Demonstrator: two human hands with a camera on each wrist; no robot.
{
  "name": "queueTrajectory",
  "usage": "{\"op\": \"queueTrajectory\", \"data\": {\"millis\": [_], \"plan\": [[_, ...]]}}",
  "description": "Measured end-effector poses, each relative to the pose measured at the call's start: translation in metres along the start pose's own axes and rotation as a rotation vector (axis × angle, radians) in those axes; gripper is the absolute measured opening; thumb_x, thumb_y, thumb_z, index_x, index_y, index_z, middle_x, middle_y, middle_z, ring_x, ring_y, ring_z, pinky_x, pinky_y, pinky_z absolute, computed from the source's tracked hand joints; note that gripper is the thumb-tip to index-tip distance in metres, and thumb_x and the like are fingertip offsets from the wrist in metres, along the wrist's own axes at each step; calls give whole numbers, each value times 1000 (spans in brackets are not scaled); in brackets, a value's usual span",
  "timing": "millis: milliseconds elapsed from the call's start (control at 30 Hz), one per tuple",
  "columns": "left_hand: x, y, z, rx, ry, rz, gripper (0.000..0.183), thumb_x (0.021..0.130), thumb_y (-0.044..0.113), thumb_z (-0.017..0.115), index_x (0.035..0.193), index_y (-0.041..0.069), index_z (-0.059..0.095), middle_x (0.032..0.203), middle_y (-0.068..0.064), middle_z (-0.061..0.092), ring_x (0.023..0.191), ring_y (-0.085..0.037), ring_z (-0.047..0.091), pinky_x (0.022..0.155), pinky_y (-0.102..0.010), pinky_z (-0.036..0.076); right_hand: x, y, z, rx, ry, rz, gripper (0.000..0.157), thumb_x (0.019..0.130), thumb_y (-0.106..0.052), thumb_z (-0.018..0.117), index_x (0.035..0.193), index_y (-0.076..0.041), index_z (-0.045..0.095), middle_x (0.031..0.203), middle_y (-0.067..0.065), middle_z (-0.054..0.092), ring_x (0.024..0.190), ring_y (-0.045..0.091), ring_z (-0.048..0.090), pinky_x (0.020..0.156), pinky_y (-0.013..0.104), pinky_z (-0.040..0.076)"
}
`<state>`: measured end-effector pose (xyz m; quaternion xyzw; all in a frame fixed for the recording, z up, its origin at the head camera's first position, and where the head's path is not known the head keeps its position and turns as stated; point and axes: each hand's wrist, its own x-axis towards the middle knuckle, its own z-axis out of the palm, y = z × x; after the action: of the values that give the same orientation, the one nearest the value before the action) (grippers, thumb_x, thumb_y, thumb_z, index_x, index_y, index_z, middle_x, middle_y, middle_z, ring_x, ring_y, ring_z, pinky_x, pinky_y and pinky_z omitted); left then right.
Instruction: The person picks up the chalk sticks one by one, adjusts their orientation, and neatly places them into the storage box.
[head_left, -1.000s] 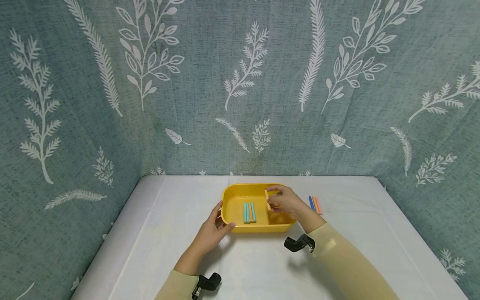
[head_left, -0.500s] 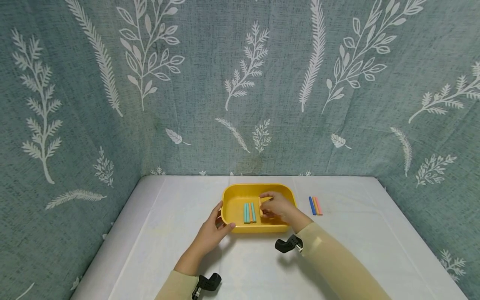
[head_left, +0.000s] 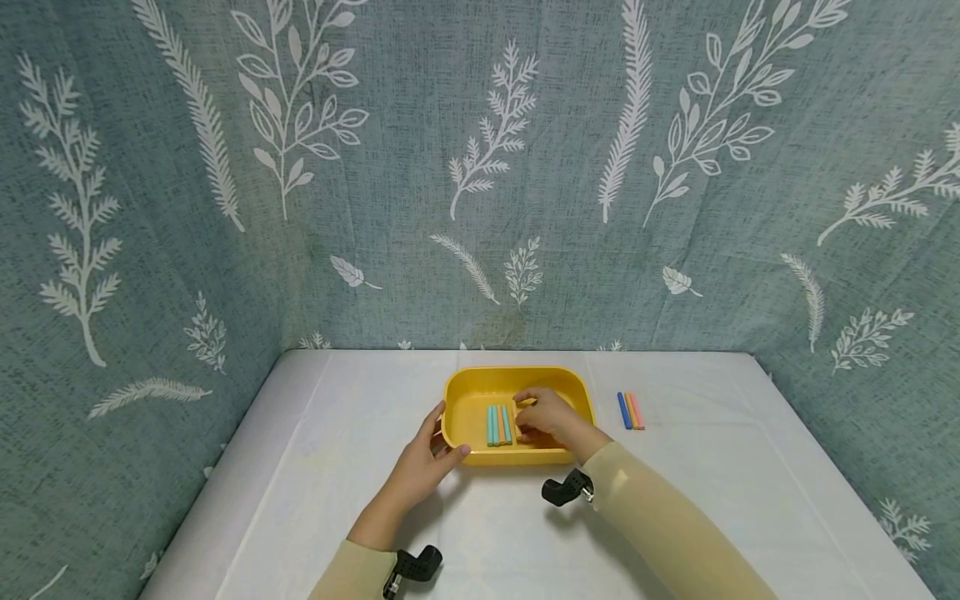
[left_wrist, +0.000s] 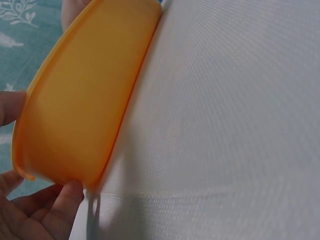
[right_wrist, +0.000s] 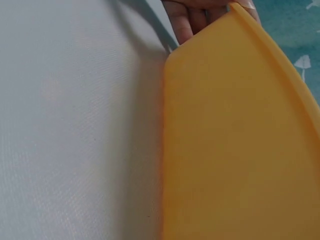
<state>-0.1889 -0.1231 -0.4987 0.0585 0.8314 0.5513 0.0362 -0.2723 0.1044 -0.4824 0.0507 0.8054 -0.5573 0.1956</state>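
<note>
A yellow plastic tray (head_left: 517, 457) stands on the white-covered table, with a row of several teal and orange chalk sticks (head_left: 492, 426) lying in it. My left hand (head_left: 420, 471) grips the tray's left end, thumb on the front rim and fingers round the side; the left wrist view shows these fingers on the tray wall (left_wrist: 85, 90). Inside the tray, my right hand (head_left: 551, 417) pinches a light orange chalk stick (head_left: 515, 422) just right of the row. The fingers partly cover that stick. In the right wrist view the tray wall (right_wrist: 240, 135) hides the right fingertips.
To the right of the tray lie a blue chalk stick (head_left: 624, 411), an orange one and a pink one (head_left: 637, 411), side by side on the white tablecloth (head_left: 712, 467). Green leaf-patterned cloth (head_left: 480, 250) hangs behind and at both sides.
My right hand has moved left and down in the tray, carrying the light orange chalk stick beside the row. The left hand and the tray have stayed in place.
</note>
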Motion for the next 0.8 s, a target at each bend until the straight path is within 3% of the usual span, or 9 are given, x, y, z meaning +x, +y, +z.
{"op": "queueTrajectory", "data": {"millis": [267,800], "plan": [[0,1,0,-14,-9,-1,85,82,31,70,147,30,15,144,-14,35,125,-27,44,97,-35,43,0,0,3,-57,-1,-9,46,79,-2,67,123,-5,54,84,14,60,59,18,62,54,29,56],[-2,4,-1,-6,-5,2,85,82,32,70,148,29,16,143,-13,37,125,-27,43,98,-35,42,-3,-2,1,-28,-33,24,40,83,-4,65,122,-6,56,86,14,61,61,19,63,57,30,57]]}}
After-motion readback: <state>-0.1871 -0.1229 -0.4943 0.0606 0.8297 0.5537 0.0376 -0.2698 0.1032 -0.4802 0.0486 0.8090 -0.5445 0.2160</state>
